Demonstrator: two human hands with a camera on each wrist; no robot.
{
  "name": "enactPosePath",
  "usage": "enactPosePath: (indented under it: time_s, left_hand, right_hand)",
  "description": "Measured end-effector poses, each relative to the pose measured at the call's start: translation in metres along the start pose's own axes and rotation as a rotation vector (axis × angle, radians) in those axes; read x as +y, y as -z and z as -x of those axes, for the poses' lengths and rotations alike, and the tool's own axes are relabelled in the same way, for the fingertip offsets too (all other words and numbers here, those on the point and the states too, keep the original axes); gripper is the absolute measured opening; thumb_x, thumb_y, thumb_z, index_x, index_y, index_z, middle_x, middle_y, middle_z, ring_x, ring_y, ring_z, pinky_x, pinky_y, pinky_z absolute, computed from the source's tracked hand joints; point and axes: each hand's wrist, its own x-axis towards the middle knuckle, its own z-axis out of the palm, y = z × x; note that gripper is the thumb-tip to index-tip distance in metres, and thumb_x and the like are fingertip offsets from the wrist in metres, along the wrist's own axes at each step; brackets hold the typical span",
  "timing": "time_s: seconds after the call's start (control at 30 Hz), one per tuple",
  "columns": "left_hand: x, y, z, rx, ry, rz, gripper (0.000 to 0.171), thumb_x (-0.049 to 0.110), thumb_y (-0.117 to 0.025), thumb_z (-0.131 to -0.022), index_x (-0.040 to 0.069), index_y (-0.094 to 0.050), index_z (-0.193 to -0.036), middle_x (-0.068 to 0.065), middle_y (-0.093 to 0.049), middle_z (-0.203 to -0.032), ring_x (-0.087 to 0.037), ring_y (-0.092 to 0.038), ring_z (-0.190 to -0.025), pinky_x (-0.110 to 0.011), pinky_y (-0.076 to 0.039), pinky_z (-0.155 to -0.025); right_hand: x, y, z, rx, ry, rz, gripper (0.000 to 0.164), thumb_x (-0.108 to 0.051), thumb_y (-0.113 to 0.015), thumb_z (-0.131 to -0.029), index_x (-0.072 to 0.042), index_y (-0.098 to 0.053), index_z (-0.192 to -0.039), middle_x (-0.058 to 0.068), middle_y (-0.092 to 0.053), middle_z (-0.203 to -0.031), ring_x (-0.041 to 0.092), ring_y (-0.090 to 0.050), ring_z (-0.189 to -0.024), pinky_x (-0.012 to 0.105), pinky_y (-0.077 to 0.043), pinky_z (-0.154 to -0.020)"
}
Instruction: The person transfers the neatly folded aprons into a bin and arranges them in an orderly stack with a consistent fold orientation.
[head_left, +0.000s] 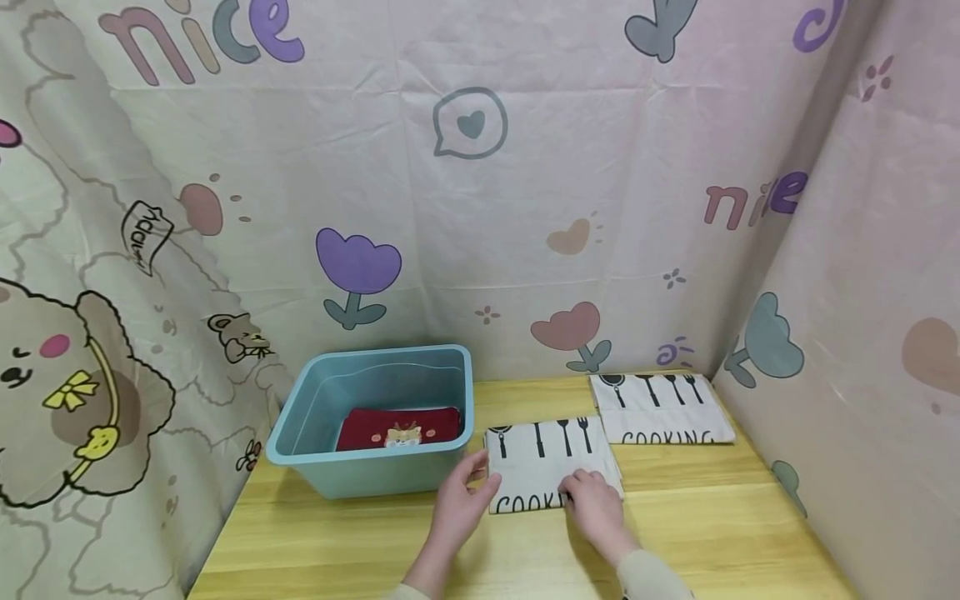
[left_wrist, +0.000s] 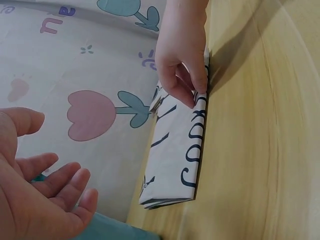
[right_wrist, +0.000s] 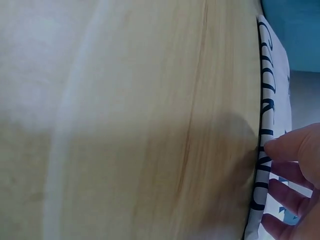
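A folded white cloth (head_left: 525,471) printed with black utensils and the word COOKING lies on the table in front of me. My right hand (head_left: 592,507) has its fingers bent over the cloth's front edge. In the right wrist view the thumb (right_wrist: 282,145) is on the folded front edge, and the other fingertips rest beside it, pinching lightly. My left hand (head_left: 461,500) is held at the cloth's left edge, its fingers loosely spread and nothing in them. The left wrist view shows that palm turned toward the cloth, apart from it.
A blue plastic bin (head_left: 375,475) stands at the left, holding a dark red folded cloth (head_left: 360,429) with a cartoon animal. At the back right lies another folded COOKING cloth (head_left: 667,408). Patterned curtains (head_left: 480,208) enclose the wooden table (head_left: 697,517) behind and on both sides.
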Motion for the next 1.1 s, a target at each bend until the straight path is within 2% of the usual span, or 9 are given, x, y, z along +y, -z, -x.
enactPosePath:
  time_s: [0.23,0.4,0.7,0.93,1.1]
  left_hand:
    - [-0.002,-0.005,0.002,0.022,0.079,0.020,0.056,0.031,-0.073,-0.090,0.003,-0.056,-0.136,-0.015,-0.060,-0.132,-0.032,-0.057,-0.116,-0.048,-0.049,-0.095]
    - [-0.008,-0.007,0.001,0.038,0.096,0.010,0.057,0.029,-0.073,-0.090,0.002,-0.056,-0.137,-0.017,-0.060,-0.132,-0.033,-0.058,-0.116,-0.048,-0.050,-0.094]
    - [-0.021,-0.009,0.000,0.034,0.097,0.008,0.059,0.029,-0.071,-0.091,-0.003,-0.053,-0.137,-0.021,-0.059,-0.130,-0.037,-0.058,-0.115,-0.051,-0.047,-0.097]
    - [-0.030,-0.011,-0.001,0.037,0.108,0.035,0.060,0.029,-0.071,-0.092,-0.005,-0.052,-0.137,-0.025,-0.058,-0.130,-0.039,-0.058,-0.115,-0.049,-0.049,-0.095]
    - [-0.035,-0.014,-0.004,0.038,0.112,0.028,0.061,0.029,-0.070,-0.092,-0.006,-0.051,-0.137,-0.026,-0.058,-0.130,-0.040,-0.058,-0.115,-0.049,-0.050,-0.094]
  right_hand:
    - [-0.001,0.003,0.007,-0.012,-0.012,0.001,0.020,-0.008,-0.082,-0.073,-0.018,-0.072,-0.086,-0.004,-0.062,-0.086,0.020,-0.054,-0.078,0.038,-0.047,-0.058]
    - [-0.002,0.003,0.012,-0.013,-0.019,-0.004,0.021,-0.007,-0.082,-0.072,-0.018,-0.072,-0.087,-0.004,-0.063,-0.087,0.020,-0.055,-0.079,0.038,-0.048,-0.060]
    - [-0.006,0.007,0.022,0.010,-0.008,0.007,0.022,-0.008,-0.083,-0.071,-0.019,-0.072,-0.086,-0.005,-0.063,-0.085,0.018,-0.054,-0.077,0.036,-0.047,-0.058]
    - [-0.006,0.007,0.027,0.049,0.018,0.014,0.021,-0.008,-0.082,-0.070,-0.020,-0.071,-0.083,-0.007,-0.062,-0.083,0.017,-0.054,-0.074,0.034,-0.045,-0.055]
    - [-0.007,0.010,0.026,0.045,0.010,0.001,0.018,-0.010,-0.081,-0.072,-0.019,-0.071,-0.083,-0.007,-0.061,-0.082,0.017,-0.053,-0.074,0.034,-0.046,-0.057]
